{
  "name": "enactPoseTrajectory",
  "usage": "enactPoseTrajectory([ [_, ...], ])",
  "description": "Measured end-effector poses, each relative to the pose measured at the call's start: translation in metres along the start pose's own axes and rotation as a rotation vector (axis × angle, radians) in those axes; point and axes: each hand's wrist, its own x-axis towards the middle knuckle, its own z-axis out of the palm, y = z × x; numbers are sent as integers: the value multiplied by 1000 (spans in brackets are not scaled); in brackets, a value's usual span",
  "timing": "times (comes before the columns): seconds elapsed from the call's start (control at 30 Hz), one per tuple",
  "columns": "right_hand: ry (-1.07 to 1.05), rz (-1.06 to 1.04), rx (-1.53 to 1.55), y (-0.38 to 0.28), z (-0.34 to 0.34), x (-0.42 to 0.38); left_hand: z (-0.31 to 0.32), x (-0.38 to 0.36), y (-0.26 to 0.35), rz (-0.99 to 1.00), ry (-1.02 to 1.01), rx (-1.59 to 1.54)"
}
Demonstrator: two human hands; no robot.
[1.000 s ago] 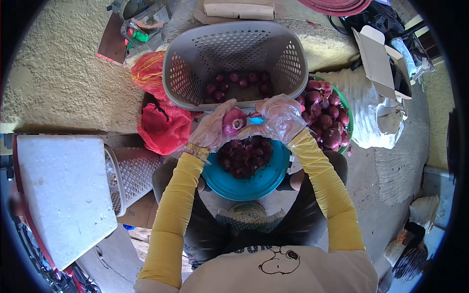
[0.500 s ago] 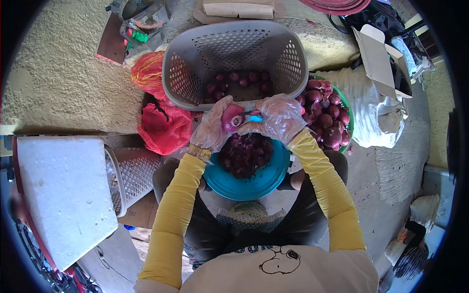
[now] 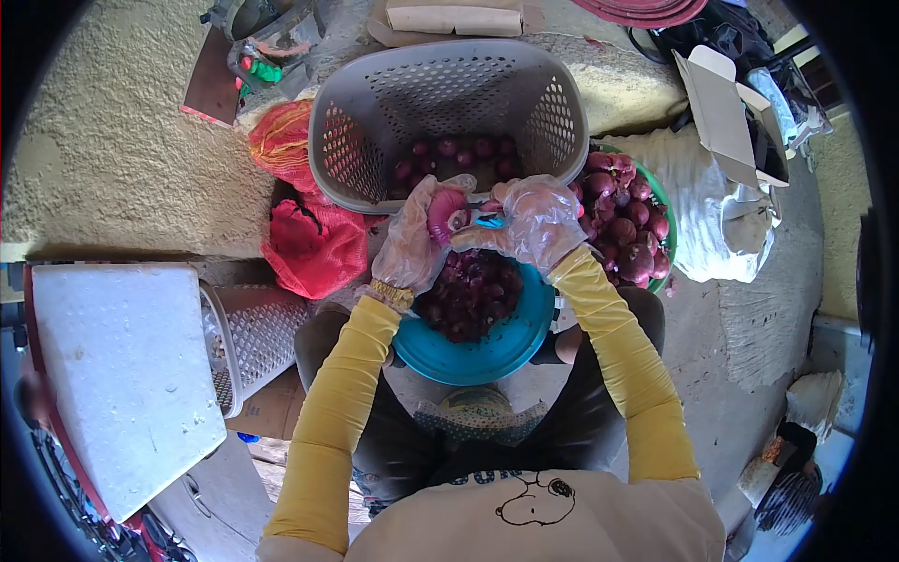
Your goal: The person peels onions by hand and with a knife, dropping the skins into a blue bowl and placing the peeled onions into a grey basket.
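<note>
In a clear plastic glove, my left hand [image 3: 419,229] is closed around a purple-red onion [image 3: 448,215], its cut-looking pale end facing right. My right hand [image 3: 538,220], gloved the same way, grips a small knife [image 3: 489,221] that shows a bit of blue; most of it is hidden by the fingers. The knife is close against the onion's right side. Under both hands a blue basin [image 3: 478,363] holds a dark heap of onion skins [image 3: 468,304].
Behind the hands stands a grey perforated basket [image 3: 449,56] with several onions inside. A green basin [image 3: 667,206] heaped with onions is at right, beside a white sack [image 3: 721,229]. Left are a red mesh bag [image 3: 318,239], another basket [image 3: 257,337] and a white board [image 3: 122,375].
Both hands have shifted slightly, with the onion still in the left and the knife in the right. The right hand is a little lower and closer in.
</note>
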Motion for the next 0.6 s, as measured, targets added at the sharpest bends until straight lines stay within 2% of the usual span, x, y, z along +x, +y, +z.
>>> enactPoseTrajectory([
  [0.03, 0, 1, 0, 0, 0, 0, 4, -2, 2, 186, -39, 496],
  [0.07, 6, -9, -5, 0, -1, -1, 4, -1, 0, 186, -40, 495],
  [0.13, 13, -18, -8, -2, -2, 0, 0, 3, -6, -52, 1, -305],
  [0.37, 4, 29, -14, -3, -2, 0, -13, 10, -20, 56, -140, -373],
  [0.43, -12, 47, -15, -3, 1, -1, -9, 10, -15, -31, 26, -285],
  [0.6, 41, 69, 80, -4, 5, -3, -2, 9, -7, -37, 31, -371],
])
